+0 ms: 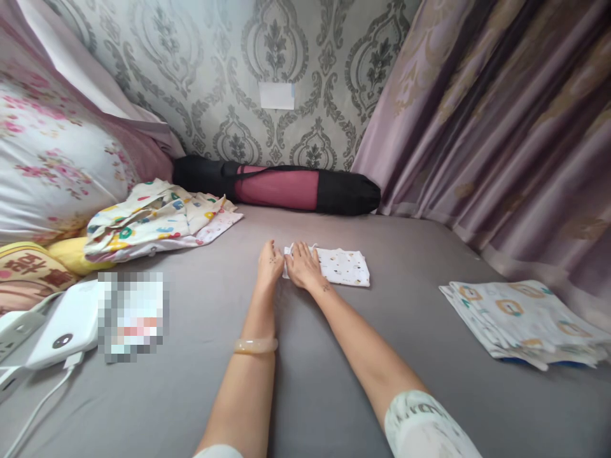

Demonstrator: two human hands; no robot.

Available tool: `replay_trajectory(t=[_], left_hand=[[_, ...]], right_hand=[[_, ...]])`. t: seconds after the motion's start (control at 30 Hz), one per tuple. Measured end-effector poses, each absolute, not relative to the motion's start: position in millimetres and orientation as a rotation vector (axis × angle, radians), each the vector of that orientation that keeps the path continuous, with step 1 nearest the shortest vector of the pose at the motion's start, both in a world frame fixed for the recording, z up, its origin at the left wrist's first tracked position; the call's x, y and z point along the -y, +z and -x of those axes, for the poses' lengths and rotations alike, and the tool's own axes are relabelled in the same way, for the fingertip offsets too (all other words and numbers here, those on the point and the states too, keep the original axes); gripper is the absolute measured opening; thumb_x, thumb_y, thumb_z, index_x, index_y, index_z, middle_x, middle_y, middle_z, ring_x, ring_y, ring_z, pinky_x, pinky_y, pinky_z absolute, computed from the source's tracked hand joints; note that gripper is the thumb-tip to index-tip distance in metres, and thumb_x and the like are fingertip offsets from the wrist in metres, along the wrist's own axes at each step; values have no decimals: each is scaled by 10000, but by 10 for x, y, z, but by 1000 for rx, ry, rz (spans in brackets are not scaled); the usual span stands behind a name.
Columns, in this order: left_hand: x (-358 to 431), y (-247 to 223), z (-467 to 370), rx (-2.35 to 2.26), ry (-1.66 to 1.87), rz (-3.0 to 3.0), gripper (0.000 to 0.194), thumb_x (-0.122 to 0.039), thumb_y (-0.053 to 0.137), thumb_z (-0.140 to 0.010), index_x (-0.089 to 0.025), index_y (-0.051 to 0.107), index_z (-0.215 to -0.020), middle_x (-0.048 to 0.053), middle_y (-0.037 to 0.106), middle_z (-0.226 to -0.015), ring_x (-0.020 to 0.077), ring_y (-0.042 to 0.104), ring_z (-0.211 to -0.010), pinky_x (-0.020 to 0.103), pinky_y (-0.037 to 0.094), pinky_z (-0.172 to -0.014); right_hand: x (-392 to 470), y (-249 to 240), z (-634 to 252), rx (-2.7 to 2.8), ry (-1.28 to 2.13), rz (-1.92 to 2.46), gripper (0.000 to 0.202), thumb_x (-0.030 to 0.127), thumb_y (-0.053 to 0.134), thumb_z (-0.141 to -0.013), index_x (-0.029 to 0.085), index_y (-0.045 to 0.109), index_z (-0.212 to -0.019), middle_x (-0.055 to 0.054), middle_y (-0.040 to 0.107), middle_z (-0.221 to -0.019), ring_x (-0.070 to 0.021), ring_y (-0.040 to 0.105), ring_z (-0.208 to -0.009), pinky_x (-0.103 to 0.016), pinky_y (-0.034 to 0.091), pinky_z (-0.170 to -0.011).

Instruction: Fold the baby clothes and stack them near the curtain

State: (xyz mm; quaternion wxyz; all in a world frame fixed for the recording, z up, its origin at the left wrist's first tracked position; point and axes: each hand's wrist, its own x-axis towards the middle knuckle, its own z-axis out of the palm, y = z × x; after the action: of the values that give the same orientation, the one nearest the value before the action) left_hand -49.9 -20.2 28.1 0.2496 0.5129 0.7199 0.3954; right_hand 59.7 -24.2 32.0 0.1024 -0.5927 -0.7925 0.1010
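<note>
A small folded white cloth [344, 266] with a scattered print lies on the grey bed sheet ahead of me. My right hand [303, 264] rests flat over the cloth's left part, fingers stretched out and slightly apart. Right beside the cloth's left edge is my left hand [271, 262], turned partly on its side. Its fingers are mostly hidden, so whether it grips the edge cannot be made out. A pale bangle [256, 346] circles my left forearm.
A stack of folded printed cloths [522, 318] lies at right. At left are a rumpled patterned cloth [155, 216], a white power bank [69, 327] with a cable, a power strip [19, 334] and a blurred-out item [136, 312]. A black-and-pink long bag [279, 187] lies along the wall.
</note>
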Motion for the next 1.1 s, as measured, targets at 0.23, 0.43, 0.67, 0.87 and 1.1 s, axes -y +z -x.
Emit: replay_trajectory(t=[0.23,0.43,0.67,0.87,1.1], left_hand=[[208,329,513,-1929,1242,-1202,520,-349,404,-957,-85,391,-1406,202,574,-1332,262,566,-1216,366,431,-1026],[183,288,532,-1936,1247,-1187,461,-300,390,-958,-133,406,-1388,162,597,-1306,231,598,-1172,348,450,-1011],[220,338,490,-1916,1231,-1229,459,-263,374,-954,-109,411,-1384,171,593,-1316,226,579,-1199,332,437,-1026],[241,343,407,-1908,1193,-1331,457,-260,380,-943,-107,440,-1370,166,609,-1292,227,580,-1189,342,423,-1031],[225,293,351,-1902,1128,-1409,449,-237,391,-934,-107,461,-1357,166,619,-1275,232,589,-1177,352,437,-1014]], right_hand=[[245,241,-376,2444,310,1747,685,288,382,-915,17,207,-1519,-167,177,-1597,-252,112,-1480,-422,66,-1186],[240,176,-377,2420,324,1739,678,318,361,-932,9,209,-1516,-168,167,-1600,-248,104,-1480,-422,61,-1187],[223,303,-497,2372,417,1674,640,413,208,-997,71,184,-1537,-128,140,-1611,-224,95,-1484,-447,69,-1185],[325,398,-968,2295,267,1795,593,457,185,-1013,160,326,-1506,-113,216,-1596,-274,110,-1477,-546,-9,-1161],[364,213,-1105,2298,210,1835,535,432,253,-1006,221,388,-1479,-78,270,-1584,-286,186,-1455,-550,52,-1157]])
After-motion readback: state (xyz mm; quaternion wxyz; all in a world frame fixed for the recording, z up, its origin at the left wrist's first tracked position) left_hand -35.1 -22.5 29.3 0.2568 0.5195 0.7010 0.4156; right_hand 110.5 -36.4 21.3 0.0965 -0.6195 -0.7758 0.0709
